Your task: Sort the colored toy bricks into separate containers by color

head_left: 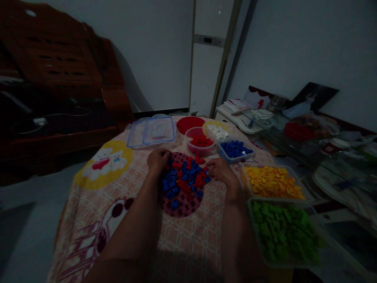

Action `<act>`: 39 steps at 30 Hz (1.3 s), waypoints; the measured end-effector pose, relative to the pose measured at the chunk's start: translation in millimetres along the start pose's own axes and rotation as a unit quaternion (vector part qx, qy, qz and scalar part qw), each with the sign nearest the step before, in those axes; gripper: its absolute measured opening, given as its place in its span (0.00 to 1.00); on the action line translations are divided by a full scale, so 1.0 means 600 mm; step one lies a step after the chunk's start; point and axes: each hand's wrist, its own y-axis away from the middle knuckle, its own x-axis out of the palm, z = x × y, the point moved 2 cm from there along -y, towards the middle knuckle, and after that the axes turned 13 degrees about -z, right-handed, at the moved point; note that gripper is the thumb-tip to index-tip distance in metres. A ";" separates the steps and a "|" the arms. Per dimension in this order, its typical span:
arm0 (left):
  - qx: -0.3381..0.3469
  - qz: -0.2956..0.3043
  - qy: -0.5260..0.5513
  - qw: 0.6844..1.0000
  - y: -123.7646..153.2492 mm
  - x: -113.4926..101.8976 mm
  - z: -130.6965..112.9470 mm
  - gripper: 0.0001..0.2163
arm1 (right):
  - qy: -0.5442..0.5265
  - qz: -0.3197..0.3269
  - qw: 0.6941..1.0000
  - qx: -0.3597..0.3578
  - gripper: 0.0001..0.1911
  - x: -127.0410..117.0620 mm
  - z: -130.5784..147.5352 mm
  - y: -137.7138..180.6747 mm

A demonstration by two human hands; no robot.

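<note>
A loose pile of red and blue toy building bricks (188, 177) lies in front of me on a dark red round patch of the tablecloth. At the pile's upper left edge is my left hand (157, 162), its fingers curled in and pointing down. Whatever those fingers may hold is hidden. My right hand (220, 169) is at the right edge of the pile, close to some red bricks. Its thumb and fingers are drawn together toward the bricks; the dim light hides what is between them.
Behind the pile stand a round tub of red bricks (199, 151), a red basin (188, 122), white bricks (218, 133) and a box of blue bricks (235, 149). Boxes of yellow bricks (272, 181) and green bricks (282, 232) line the right. Clear lids (151, 131) lie back left.
</note>
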 end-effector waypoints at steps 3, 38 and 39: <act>0.003 0.003 -0.009 1.000 -0.001 0.002 0.001 0.16 | -0.001 0.010 1.000 0.013 0.13 -0.004 0.006 0.002; 0.035 0.004 -0.010 0.999 -0.001 0.012 -0.007 0.16 | -0.129 -0.196 0.971 0.041 0.14 -0.030 -0.023 -0.021; 0.042 0.006 -0.005 0.999 0.002 0.014 -0.011 0.16 | -0.089 -0.164 0.982 0.041 0.13 -0.027 -0.023 -0.019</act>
